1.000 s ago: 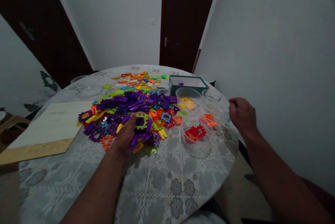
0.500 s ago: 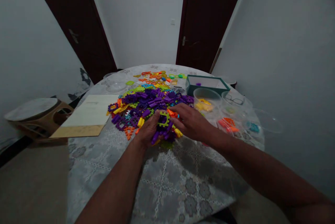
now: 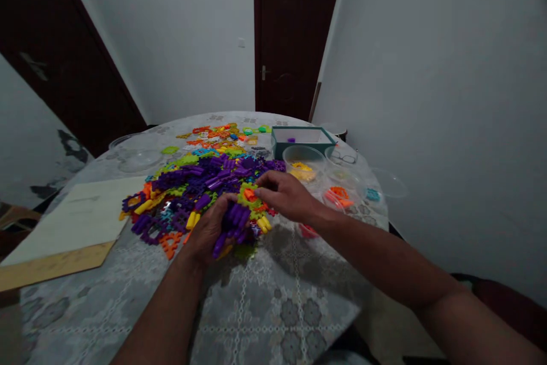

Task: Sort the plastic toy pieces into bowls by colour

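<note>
A pale flat sheet, its faint marks too dim to read, lies left of the left hand on the cloth-covered counter. Beyond that hand spreads a multicoloured plastic pile; its fingers grip a bunch of purple plastic pieces. Just above the bunch, a lime-green notched plastic piece with an orange centre meets the curled, pinching fingertips of the right hand. A clear round tub of yellow pieces stands beyond the right hand.
</note>
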A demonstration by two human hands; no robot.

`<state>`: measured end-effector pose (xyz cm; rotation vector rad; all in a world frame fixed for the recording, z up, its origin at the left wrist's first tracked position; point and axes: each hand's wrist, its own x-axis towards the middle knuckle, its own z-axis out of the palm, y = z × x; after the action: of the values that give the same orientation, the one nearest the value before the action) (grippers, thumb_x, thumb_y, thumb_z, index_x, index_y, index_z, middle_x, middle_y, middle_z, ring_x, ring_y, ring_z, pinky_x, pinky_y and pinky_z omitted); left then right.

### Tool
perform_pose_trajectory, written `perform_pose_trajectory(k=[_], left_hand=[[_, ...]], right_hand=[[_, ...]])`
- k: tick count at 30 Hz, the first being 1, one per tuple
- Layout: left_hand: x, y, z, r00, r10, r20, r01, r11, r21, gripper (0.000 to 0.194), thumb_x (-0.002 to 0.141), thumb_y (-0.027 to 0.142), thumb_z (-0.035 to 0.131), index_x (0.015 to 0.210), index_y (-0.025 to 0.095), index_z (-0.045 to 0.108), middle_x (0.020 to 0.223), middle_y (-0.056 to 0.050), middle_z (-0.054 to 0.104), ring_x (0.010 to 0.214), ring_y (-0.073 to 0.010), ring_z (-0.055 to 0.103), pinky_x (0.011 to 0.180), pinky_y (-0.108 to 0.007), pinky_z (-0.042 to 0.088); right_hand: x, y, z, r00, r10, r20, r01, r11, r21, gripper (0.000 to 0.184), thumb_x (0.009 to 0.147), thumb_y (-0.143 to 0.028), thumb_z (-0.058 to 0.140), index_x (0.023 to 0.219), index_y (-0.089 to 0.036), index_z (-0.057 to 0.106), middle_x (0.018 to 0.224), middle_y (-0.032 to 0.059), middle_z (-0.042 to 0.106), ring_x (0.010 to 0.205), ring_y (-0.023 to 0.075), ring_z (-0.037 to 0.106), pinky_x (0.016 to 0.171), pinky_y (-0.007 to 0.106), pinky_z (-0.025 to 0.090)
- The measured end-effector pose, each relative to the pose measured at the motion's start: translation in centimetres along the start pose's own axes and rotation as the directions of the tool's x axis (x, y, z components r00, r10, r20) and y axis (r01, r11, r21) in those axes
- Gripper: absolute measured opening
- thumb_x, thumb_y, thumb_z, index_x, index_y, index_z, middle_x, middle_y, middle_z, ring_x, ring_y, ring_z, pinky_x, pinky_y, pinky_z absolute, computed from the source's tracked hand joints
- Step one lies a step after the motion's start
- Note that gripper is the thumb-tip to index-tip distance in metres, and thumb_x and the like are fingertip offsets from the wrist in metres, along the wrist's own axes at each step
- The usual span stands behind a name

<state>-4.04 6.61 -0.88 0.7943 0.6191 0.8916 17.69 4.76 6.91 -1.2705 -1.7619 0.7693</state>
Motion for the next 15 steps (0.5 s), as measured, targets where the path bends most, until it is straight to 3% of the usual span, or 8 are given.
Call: perform_pose_trajectory(k=[3,5,7,9,10,13,15], left_hand=[[0.0,0.2,0.3,0.997,0.079,-0.006,-0.078,0.994,0.076,0.036,0.095,0.052,0.071,0.112,0.023,0.061,0.075,-0.002,0.072,0.038,-0.0117,0.054,0.033,-0.019,0.038],[0.0,0.2,0.5,0.997,0.074,-0.035,-0.072,0.996,0.059,0.039,0.094,0.055,0.072,0.115,0.024,0.06,0.074,-0.001,0.07,0.039,-0.0118,0.054,0.033,-0.018,0.037],[0.0,0.1,0.6,0.997,0.053,-0.052,-0.052,0.998,0.016,0.049,0.091,0.062,0.073,0.118,0.024,0.06,0.073,-0.001,0.068,0.043,-0.0146,0.058,0.032,-0.019,0.037],[0.1,0.0,0.5,0.998,0.055,-0.04,-0.057,0.998,-0.035,0.056,0.089,0.069,0.071,0.122,0.024,0.06,0.073,-0.001,0.067,0.045,-0.0159,0.06,0.033,-0.019,0.037],[0.1,-0.1,0.4,0.998,0.06,-0.03,-0.061,0.997,-0.046,0.057,0.09,0.07,0.069,0.122,0.024,0.06,0.073,-0.001,0.066,0.046,-0.0163,0.061,0.034,-0.02,0.039],[0.2,-0.4,0.1,0.997,0.072,-0.008,-0.072,0.997,-0.029,0.058,0.092,0.072,0.064,0.124,0.024,0.06,0.076,-0.003,0.068,0.047,-0.0167,0.062,0.036,-0.022,0.041],[0.3,-0.5,-0.1,0.997,0.074,0.006,-0.073,0.997,-0.023,0.059,0.094,0.072,0.062,0.125,0.023,0.06,0.076,-0.004,0.069,0.045,-0.0161,0.06,0.036,-0.023,0.041]], right_hand=[[0.2,2.2,-5.1,0.988,0.012,-0.156,-0.029,0.994,-0.104,0.02,0.094,-0.038,0.067,0.1,-0.019,0.071,0.085,0.0019,0.073,0.071,0.0154,0.063,0.066,0.028,0.049],[0.5,4.4,-9.3,0.94,-0.022,-0.34,-0.086,0.951,-0.297,0.024,0.094,-0.04,0.066,0.101,-0.019,0.073,0.087,0.0043,0.074,0.074,0.0179,0.065,0.069,0.03,0.05],[1.0,7.2,-13.6,0.874,-0.066,-0.482,-0.206,0.847,-0.49,0.022,0.091,-0.035,0.065,0.101,-0.019,0.076,0.094,0.0077,0.078,0.08,0.0205,0.068,0.077,0.034,0.051],[1.5,10.0,-17.2,0.813,-0.069,-0.578,-0.35,0.736,-0.58,0.024,0.09,-0.031,0.064,0.102,-0.017,0.079,0.1,0.0122,0.079,0.087,0.0239,0.07,0.083,0.036,0.051],[1.7,11.3,-18.7,0.804,-0.049,-0.593,-0.405,0.685,-0.606,0.025,0.09,-0.031,0.063,0.103,-0.016,0.079,0.101,0.0145,0.08,0.088,0.0253,0.071,0.084,0.037,0.051],[1.9,13.9,-21.1,0.792,-0.004,-0.611,-0.493,0.587,-0.643,0.031,0.091,-0.029,0.061,0.11,-0.012,0.08,0.105,0.02,0.08,0.094,0.0297,0.072,0.086,0.039,0.051],[1.9,14.2,-21.1,0.792,0.0,-0.611,-0.502,0.569,-0.651,0.033,0.092,-0.028,0.059,0.115,-0.013,0.079,0.108,0.0202,0.079,0.097,0.0312,0.072,0.089,0.041,0.051]])
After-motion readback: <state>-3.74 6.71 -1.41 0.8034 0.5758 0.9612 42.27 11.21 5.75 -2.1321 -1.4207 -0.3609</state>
